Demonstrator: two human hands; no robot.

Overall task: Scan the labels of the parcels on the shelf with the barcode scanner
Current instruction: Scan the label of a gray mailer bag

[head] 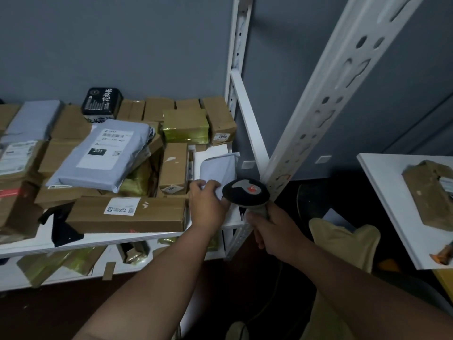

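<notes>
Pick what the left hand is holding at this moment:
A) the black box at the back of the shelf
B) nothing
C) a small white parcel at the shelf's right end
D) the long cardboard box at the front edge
C: the left hand grips the lower edge of the small white parcel at the right end of the shelf, just ahead of the barcode scanner held in the right hand.

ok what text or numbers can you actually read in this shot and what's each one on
"231", white on a black patch, on the label of the grey mailer bag.
"2004" on the small sticker of the cardboard box at the shelf's back right.
Large white Chinese characters on the black tin: too blurred to read.
Label on the long cardboard box at the front: too small to read.
Other labels and stickers: blurred.
</notes>
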